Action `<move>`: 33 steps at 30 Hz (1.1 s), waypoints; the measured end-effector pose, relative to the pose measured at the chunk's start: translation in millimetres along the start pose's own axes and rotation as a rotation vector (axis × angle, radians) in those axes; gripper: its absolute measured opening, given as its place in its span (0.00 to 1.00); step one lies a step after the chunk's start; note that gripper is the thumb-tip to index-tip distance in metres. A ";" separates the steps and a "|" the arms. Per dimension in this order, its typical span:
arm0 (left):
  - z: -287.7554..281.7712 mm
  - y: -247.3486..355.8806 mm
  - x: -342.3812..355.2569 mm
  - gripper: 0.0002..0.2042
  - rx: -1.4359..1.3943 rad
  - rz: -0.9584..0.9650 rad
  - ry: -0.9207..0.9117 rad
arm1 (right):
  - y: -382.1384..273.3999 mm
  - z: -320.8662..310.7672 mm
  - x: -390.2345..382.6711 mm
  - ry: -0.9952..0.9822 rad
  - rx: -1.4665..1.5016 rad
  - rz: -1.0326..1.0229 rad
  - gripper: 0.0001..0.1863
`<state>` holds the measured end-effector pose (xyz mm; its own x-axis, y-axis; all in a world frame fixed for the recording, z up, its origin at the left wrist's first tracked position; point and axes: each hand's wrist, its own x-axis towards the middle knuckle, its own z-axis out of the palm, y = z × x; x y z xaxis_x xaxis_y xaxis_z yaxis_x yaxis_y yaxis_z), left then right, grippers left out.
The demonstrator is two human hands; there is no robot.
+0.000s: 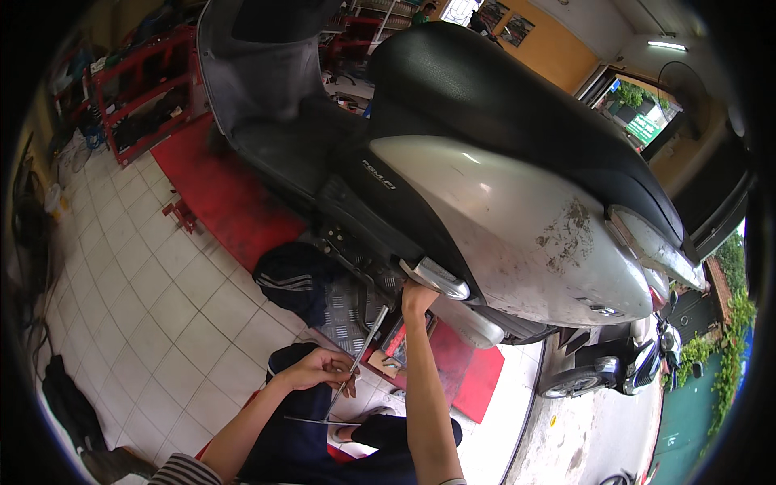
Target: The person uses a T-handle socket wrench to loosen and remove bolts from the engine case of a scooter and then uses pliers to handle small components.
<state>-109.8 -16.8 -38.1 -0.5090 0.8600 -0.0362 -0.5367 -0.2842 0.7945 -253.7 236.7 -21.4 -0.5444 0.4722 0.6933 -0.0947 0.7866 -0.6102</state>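
My left hand [319, 370] is closed around the shaft of a long metal T-handle wrench [361, 346]. The wrench slants upward, its crossbar low near my legs and its thicker socket end close to the underside of a silver and black scooter [485, 194]. My right hand [418, 300] reaches up beneath the scooter's silver passenger footrest [437, 279]. Its fingers disappear behind the footrest and the lower bodywork, so their grip is hidden. Dried dirt marks the scooter's rear side panel.
The scooter stands on a red platform [214, 190] with a metal tread plate [343, 311]. A dark striped cloth [291, 283] lies beside the tread plate. Below is a small cardboard box [388, 364]. A red rack [145, 105] stands far left; another motorbike [602, 372] is at right.
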 end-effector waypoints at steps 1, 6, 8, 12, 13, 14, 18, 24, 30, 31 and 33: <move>0.9 0.6 0.7 0.10 0.016 0.001 -0.003 | -0.7 0.2 2.3 0.078 -0.115 -0.189 0.05; 5.5 6.2 1.3 0.08 0.054 -0.014 -0.043 | 17.9 6.0 -6.6 -0.092 0.008 0.199 0.09; 2.9 7.6 -2.3 0.08 0.067 0.000 -0.040 | 19.3 2.7 -8.0 -0.180 -0.020 0.321 0.15; 3.4 5.8 1.3 0.11 0.003 0.009 -0.050 | 28.2 2.6 -0.6 -0.177 -0.025 0.262 0.15; 3.4 3.4 3.6 0.11 -0.007 0.016 -0.055 | 28.6 5.3 -0.4 -0.102 0.038 0.184 0.10; 5.0 1.6 5.2 0.11 -0.013 0.019 -0.059 | 33.0 4.8 -0.6 -0.068 -0.033 0.089 0.09; 5.7 -2.0 6.8 0.12 -0.008 0.029 -0.078 | 29.5 1.3 -2.9 -0.032 -0.039 0.105 0.08; 5.0 -4.0 8.7 0.12 0.045 0.037 -0.097 | 18.0 -4.0 0.4 -0.115 0.042 0.178 0.09; 4.1 -6.7 9.5 0.12 0.038 0.044 -0.102 | 24.2 -14.9 -1.0 -0.062 -0.002 0.010 0.11; 3.4 -9.8 7.7 0.12 0.019 0.043 -0.094 | 15.8 -18.0 -2.7 -0.111 0.091 0.185 0.09; -0.6 -12.9 5.8 0.13 -0.008 0.048 -0.083 | -17.5 -24.0 2.1 -0.200 0.280 0.530 0.04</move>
<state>-106.3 -8.4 -48.9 -0.4770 0.8773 0.0525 -0.5185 -0.3291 0.7892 -233.2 233.4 0.0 -0.7197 0.6647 0.2004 0.0313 0.3194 -0.9471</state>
